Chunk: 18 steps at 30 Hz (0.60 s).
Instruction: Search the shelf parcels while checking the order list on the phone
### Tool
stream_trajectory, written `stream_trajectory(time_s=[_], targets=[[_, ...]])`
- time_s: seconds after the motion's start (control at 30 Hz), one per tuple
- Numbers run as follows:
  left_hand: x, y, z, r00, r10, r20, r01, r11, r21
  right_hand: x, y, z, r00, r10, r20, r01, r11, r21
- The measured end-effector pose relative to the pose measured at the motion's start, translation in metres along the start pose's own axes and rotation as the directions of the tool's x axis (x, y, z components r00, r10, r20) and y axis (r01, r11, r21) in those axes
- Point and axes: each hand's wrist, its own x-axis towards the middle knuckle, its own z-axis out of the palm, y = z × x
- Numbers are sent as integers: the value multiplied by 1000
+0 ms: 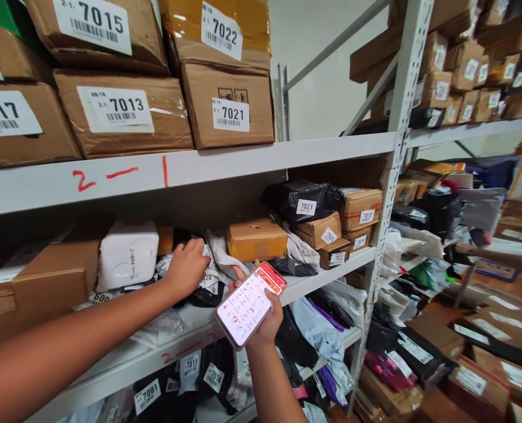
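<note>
A smartphone (248, 302) with a lit red and white screen of small icons lies in my right hand (265, 323). The thumb is over the screen's right edge, and fingertips show past the phone's far edge. On the middle shelf, my left hand (188, 267) is closed with bent fingers on a plastic parcel bag (208, 276) that bears a white number label; the fingertips are partly hidden. To its left stands a white package (129, 254). A brown taped box (257, 238) sits right of that hand, behind the phone.
The upper shelf (243, 154) carries labelled cardboard boxes (124, 114). A black-wrapped parcel (303, 200) rests on small boxes at the shelf's right end, near a perforated metal post (384, 235). Bagged parcels (212, 376) fill the level below. More boxes (481, 376) lie on the right.
</note>
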Motion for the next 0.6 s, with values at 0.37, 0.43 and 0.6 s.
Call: stream_trajectory(time_s=[0.37,0.43,0.6], targets=[[3,-4,-2,938,272,215,-288,957,45,2,-3,-3,1000,6,28,-7,999,33],[3,-7,-2,934,284,217,-297,955,26,2,-4,-4,1000,5,30,-7,999,44],[8,-22,0,959,252,128,-245,967,-69,4,-6,-7,998,12,63,-15,999,43]])
